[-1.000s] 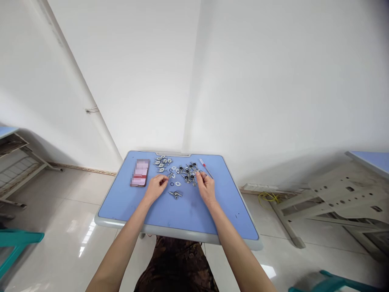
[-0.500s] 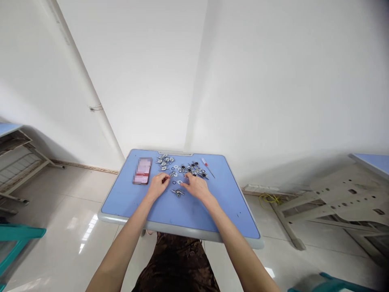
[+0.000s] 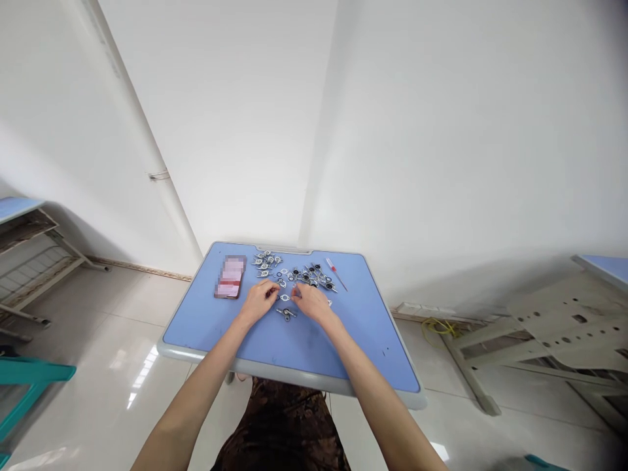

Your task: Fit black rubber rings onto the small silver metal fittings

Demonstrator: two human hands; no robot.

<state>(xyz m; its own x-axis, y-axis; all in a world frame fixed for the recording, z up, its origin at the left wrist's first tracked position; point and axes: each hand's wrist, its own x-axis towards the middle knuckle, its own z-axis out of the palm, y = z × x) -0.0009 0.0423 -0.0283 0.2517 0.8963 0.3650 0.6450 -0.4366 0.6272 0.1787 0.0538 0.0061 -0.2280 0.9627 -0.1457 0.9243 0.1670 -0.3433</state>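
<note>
Over middle of blue desk [image 3: 318, 347], have left hand [image 3: 258, 301] and right hand [image 3: 310, 301] near each other, not touching. Curl fingers on both; cannot tell if gripping anything, detail too small. Between hands, see pale lobed plate [image 3: 285, 297] flat on desk. Just nearer front edge, see single metal fitting [image 3: 286, 314]. Beyond, see left pile of metal parts [image 3: 265, 266] and right pile with black discs [image 3: 306, 278], plus phone [image 3: 230, 277] far left, slim red-banded tool [image 3: 332, 267] far right.
</note>
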